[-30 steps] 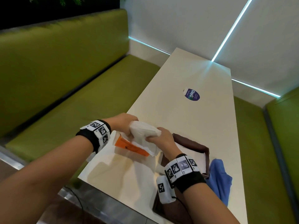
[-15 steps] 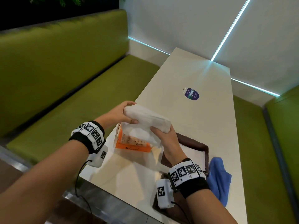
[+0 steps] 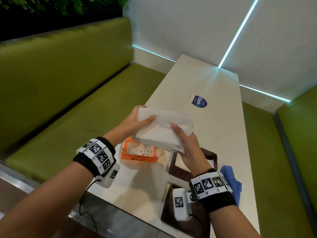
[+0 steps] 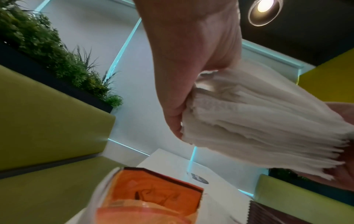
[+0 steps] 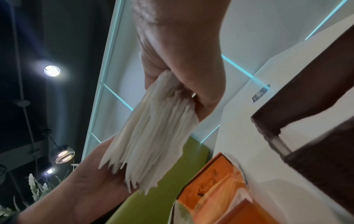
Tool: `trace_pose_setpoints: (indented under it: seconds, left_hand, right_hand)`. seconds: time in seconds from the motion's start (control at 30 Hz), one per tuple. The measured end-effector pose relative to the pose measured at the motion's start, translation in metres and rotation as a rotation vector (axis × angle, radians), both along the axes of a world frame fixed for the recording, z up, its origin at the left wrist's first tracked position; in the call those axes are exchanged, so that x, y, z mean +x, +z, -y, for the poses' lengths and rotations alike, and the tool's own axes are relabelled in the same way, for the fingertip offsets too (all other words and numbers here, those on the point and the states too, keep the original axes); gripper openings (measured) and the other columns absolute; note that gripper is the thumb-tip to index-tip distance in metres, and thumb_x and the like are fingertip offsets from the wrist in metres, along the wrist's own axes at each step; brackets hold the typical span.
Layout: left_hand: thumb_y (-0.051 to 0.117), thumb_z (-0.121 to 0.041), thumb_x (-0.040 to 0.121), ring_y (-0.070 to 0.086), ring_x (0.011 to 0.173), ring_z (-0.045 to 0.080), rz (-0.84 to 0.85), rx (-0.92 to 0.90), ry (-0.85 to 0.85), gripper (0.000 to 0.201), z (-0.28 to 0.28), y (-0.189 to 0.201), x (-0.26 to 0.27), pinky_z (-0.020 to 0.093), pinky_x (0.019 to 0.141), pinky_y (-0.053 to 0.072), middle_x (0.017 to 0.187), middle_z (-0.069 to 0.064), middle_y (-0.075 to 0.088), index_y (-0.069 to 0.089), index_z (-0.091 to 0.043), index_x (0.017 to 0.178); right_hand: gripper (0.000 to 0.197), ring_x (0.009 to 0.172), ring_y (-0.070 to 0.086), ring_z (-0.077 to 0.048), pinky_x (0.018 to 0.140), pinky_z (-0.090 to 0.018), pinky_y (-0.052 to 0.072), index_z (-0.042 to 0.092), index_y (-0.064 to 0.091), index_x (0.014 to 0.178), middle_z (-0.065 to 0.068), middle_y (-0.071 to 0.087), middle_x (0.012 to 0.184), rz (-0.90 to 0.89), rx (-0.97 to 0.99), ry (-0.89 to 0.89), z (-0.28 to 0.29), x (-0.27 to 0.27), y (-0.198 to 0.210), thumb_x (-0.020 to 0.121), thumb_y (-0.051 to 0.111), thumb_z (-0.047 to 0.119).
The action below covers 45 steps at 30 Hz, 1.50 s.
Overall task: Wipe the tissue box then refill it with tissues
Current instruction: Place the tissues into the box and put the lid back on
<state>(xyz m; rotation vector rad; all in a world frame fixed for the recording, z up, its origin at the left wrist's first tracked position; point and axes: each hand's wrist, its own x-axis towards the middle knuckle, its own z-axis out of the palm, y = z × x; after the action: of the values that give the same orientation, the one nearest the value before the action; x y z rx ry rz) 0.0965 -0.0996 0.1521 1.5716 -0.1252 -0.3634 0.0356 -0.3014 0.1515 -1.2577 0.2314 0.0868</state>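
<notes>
1. Your left hand [image 3: 135, 121] grips one short end of the tissue stack [image 3: 163, 131]; the thumb lies on top and the other fingers curl under it.
2. Your right hand [image 3: 187, 143] grips the opposite end of the same stack, thumb on top and fingers under, so the stack is stretched between both hands.
3. In the left wrist view, the left hand [image 4: 191, 63] pinches the stack [image 4: 258, 121] at its end, and the loose layers spread out like a fan.
4. In the right wrist view, the right hand [image 5: 182, 60] closes on the stack [image 5: 153, 136] in the same way.
5. You hold the stack in the air, above the worktop [image 3: 214, 134] and not touching it.
6. The orange tissue packet [image 3: 139, 152] lies on the worktop just below the stack, and its clear top looks open.
7. The brown tissue box [image 3: 190, 169] stands on the worktop under your right wrist, with its top open; white shows inside it.
8. A blue cloth [image 3: 233, 182] lies just beside the box, on its right side.
9. A round purple sticker [image 3: 199, 101] is on the worktop farther away, well apart from the hands.
10. Green benches [image 3: 68, 93] stand along both sides of the worktop.
</notes>
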Motion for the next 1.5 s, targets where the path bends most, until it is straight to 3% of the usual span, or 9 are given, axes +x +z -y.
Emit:
trace_pose_setpoints:
  seconds: [0.1,0.27,0.43,0.67,0.9,1.03,1.17,1.27,1.5]
  left_hand:
    - [0.062,-0.041,0.090,0.069,0.097,0.020,-0.069,-0.079,-0.044,0.064,0.014,0.004,-0.010,0.029,0.071,0.058,0.126,0.005,0.060,0.025,-0.029,0.141]
    - [0.078,-0.049,0.074,0.067,0.107,0.022,-0.053,-0.085,0.046,0.072,0.048,-0.005,-0.025,0.039,0.087,0.057,0.122,0.001,0.063,0.038,-0.032,0.132]
    - [0.078,-0.047,0.066,0.068,0.103,0.019,-0.095,-0.183,0.103,0.074,0.067,-0.007,-0.034,0.034,0.078,0.058,0.122,0.002,0.064,0.043,-0.033,0.129]
    - [0.068,-0.031,0.088,0.068,0.093,0.023,-0.229,-0.274,-0.090,0.062,0.086,0.001,-0.048,0.031,0.064,0.058,0.123,0.005,0.063,0.031,-0.047,0.136]
    - [0.069,-0.019,0.089,0.066,0.109,0.018,0.075,-0.320,0.042,0.066,0.108,0.008,-0.065,0.038,0.087,0.059,0.129,0.001,0.057,0.031,-0.044,0.136]
    - [0.066,-0.006,0.089,0.066,0.102,0.002,0.228,-0.393,0.093,0.073,0.124,0.012,-0.081,0.026,0.080,0.058,0.122,-0.008,0.057,0.025,-0.036,0.140]
    - [0.069,-0.004,0.086,0.065,0.106,0.003,0.222,-0.369,0.039,0.085,0.139,0.002,-0.095,0.027,0.084,0.057,0.123,-0.006,0.056,0.016,-0.039,0.143]
    - [0.073,-0.008,0.084,0.061,0.113,0.003,0.186,-0.367,0.061,0.086,0.143,-0.003,-0.096,0.029,0.090,0.056,0.132,-0.005,0.048,0.018,-0.040,0.143]
    - [0.073,-0.011,0.083,0.065,0.109,0.014,0.082,-0.347,-0.033,0.079,0.122,0.002,-0.076,0.036,0.087,0.058,0.127,-0.001,0.056,0.028,-0.045,0.139]
  right_hand:
    - [0.052,0.104,0.068,-0.024,0.083,-0.041,0.058,0.020,0.056,0.127,-0.004,0.071,0.114,-0.039,0.000,-0.002,0.014,-0.004,0.005,0.080,0.073,0.037]
    - [0.083,0.109,0.065,-0.027,0.090,-0.050,0.054,0.024,0.043,0.135,-0.006,0.064,0.125,-0.071,-0.115,-0.070,0.030,-0.011,0.008,0.067,0.076,0.060]
    - [0.052,0.109,0.061,-0.022,0.087,-0.043,0.056,0.035,0.026,0.131,0.001,0.057,0.121,-0.010,-0.227,-0.148,0.052,-0.030,0.015,0.090,0.056,0.047]
    - [0.065,0.113,0.060,-0.018,0.096,-0.038,0.052,0.037,0.023,0.138,0.003,0.055,0.126,0.097,-0.302,-0.124,0.078,-0.051,0.018,0.088,0.065,0.032]
    - [0.060,0.118,0.061,-0.025,0.100,-0.043,0.049,0.012,0.046,0.136,-0.010,0.064,0.128,-0.049,0.016,-0.080,0.093,-0.063,0.018,0.085,0.064,0.037]
    - [0.063,0.124,0.055,-0.026,0.106,-0.041,0.043,0.008,0.050,0.135,-0.015,0.060,0.132,-0.051,0.458,-0.164,0.084,-0.069,0.017,0.083,0.061,0.042]
    - [0.050,0.122,0.058,-0.027,0.107,-0.045,0.039,0.010,0.062,0.123,-0.013,0.063,0.128,0.030,0.698,-0.159,0.065,-0.075,0.021,0.089,0.054,0.046]
    - [0.043,0.120,0.059,-0.027,0.105,-0.048,0.041,0.012,0.072,0.112,-0.013,0.064,0.126,0.031,0.705,-0.158,0.065,-0.073,0.020,0.093,0.051,0.044]
    - [0.045,0.118,0.060,-0.027,0.103,-0.049,0.045,0.009,0.056,0.128,-0.014,0.064,0.126,0.036,0.471,-0.208,0.100,-0.070,0.008,0.088,0.064,0.028]
